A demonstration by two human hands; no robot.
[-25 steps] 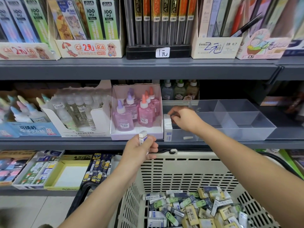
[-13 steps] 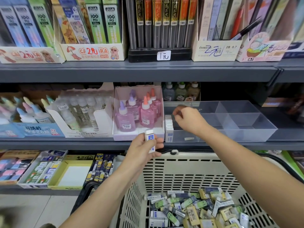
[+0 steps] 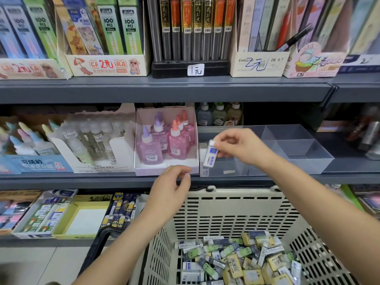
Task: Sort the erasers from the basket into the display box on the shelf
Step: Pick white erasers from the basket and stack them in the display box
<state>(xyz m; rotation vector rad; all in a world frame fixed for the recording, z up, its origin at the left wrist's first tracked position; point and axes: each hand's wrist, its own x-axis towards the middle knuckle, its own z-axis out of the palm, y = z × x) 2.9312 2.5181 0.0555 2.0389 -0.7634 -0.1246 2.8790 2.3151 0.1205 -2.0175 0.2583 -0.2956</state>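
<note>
My right hand pinches a white eraser with a blue sleeve upright, in front of the left end of the clear display box on the middle shelf. A few white erasers stand in the box's left compartment; its right compartments hold nothing. My left hand hovers lower left, above the basket rim, fingers loosely curled and holding nothing. The cream plastic basket below holds several loose erasers in white, green and yellow wrappers.
A pink box of glue bottles stands directly left of the display box, with a box of clear glue bottles beyond it. The grey shelf edge runs between hands and basket. Eraser boxes and a yellow box sit on the lower shelf.
The eraser passed from my left hand to my right hand. My right hand came out of the box's left compartment; my left hand dropped slightly and now holds nothing.
</note>
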